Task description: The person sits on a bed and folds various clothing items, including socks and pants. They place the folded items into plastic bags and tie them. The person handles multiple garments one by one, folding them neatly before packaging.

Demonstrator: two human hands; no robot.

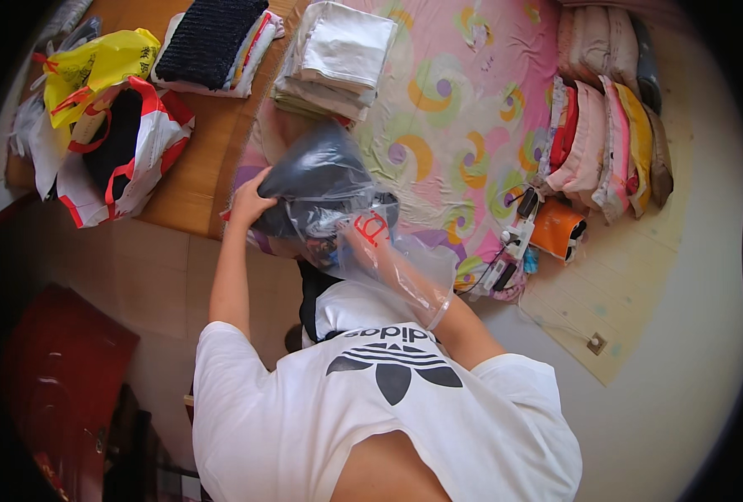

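Note:
My left hand (252, 197) grips the left side of a clear plastic bag (431, 263) with red print. A dark bundle (318, 160), perhaps folded clothing, shows through the plastic. My right forearm reaches in through the bag's mouth. Behind the clear film, my right hand (364, 233) is blurred, and its fingers are hidden among the contents. The bag rests at the near edge of a bed with a pink patterned sheet (437, 157). Just beyond the bag stands a stack of folded white cloths (346, 47).
On the brown mat (211, 138) at left are a red-and-white shopping bag (164, 135), a yellow plastic bag (111, 59) and folded textiles with a black one on top (211, 44). At right lie a power strip (522, 233), an orange bag (556, 229) and several upright cushions (581, 135).

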